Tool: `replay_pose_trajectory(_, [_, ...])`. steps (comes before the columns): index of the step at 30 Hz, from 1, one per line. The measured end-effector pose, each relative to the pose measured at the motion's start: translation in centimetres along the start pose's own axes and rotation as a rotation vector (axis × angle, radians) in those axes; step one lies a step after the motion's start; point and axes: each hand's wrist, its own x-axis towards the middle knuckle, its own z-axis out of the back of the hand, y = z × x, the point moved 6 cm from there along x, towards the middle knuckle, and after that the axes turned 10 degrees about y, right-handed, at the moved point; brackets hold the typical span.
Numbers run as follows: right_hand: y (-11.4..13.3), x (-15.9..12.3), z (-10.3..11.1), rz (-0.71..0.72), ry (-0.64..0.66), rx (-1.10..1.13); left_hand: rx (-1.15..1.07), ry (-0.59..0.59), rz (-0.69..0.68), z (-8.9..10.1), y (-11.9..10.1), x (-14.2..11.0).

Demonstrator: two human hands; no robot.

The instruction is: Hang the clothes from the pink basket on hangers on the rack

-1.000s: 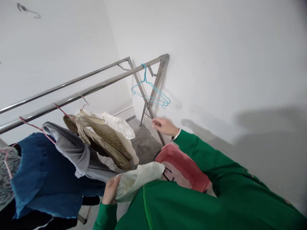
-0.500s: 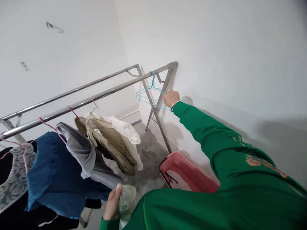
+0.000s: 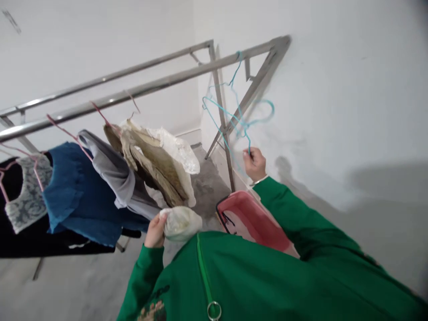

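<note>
Indoors, beside the rack (image 3: 174, 79), the right hand (image 3: 256, 164) curls tight around a hanger (image 3: 248, 141). The left hand (image 3: 155, 231) pinches cloth (image 3: 183, 224).

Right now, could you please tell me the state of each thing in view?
Left hand: closed on white cloth
White cloth: bunched up, held
Right hand: closed on blue hanger
Blue hanger: held, off the rail
Second hanger: hooked on the rail, bare
Blue top: hung up
Grey garment: hung up, creased
Tan garment: hung up
Rack: unfolded, standing
Tub: open, something dark inside
</note>
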Motion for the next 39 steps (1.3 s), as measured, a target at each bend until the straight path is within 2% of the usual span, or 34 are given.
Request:
replay_pose_trajectory(4, [-0.4, -9.6, -2.0, -0.242, 0.201, 0.330, -0.089, 0.015, -0.044, 0.0, -0.7, 0.5])
replay_pose_trajectory(6, [0.4, -12.4, -1.9, -0.312, 0.294, 0.409, -0.083, 0.040, -0.069, 0.3, -0.8, 0.9])
replay_pose_trajectory(8, [1.5, -13.9, -1.0, -0.305, 0.362, 0.451, -0.049, 0.068, -0.087, 0.5, -0.9, 1.4])
replay_pose_trajectory(13, [4.2, -15.4, 0.8, -0.254, 0.606, 0.484, 0.010, 0.108, -0.113, 0.3, -0.5, 2.1])
replay_pose_trajectory(18, [6.5, -16.2, -0.4, -0.189, 0.771, 0.424, 0.225, 0.137, -0.217, -0.1, -0.7, 2.2])
replay_pose_trajectory(23, [8.4, -15.9, -2.2, -0.115, 0.790, 0.382, 0.807, 0.276, -0.434, -1.1, -2.0, 1.3])
replay_pose_trajectory(28, [10.0, -17.0, -6.0, -0.090, 0.861, 0.394, 1.314, 0.349, -0.632, -4.4, -1.6, -0.7])
replay_pose_trajectory(30, [10.7, -17.8, -7.9, -0.075, 0.888, 0.408, 1.462, 0.421, -0.659, -6.2, -0.6, -1.6])
replay_pose_trajectory(33, [11.6, -19.0, -10.2, -0.039, 0.916, 0.422, 1.636, 0.527, -0.618, -8.1, 1.0, -2.6])
replay_pose_trajectory(35, [11.6, -19.3, -10.8, -0.054, 0.891, 0.434, 1.713, 0.508, -0.598, -8.3, 1.3, -2.9])
replay_pose_trajectory(39, [10.9, -19.1, -10.9, -0.103, 0.844, 0.449, 1.804, 0.364, -0.602, -7.4, 0.6, -2.6])
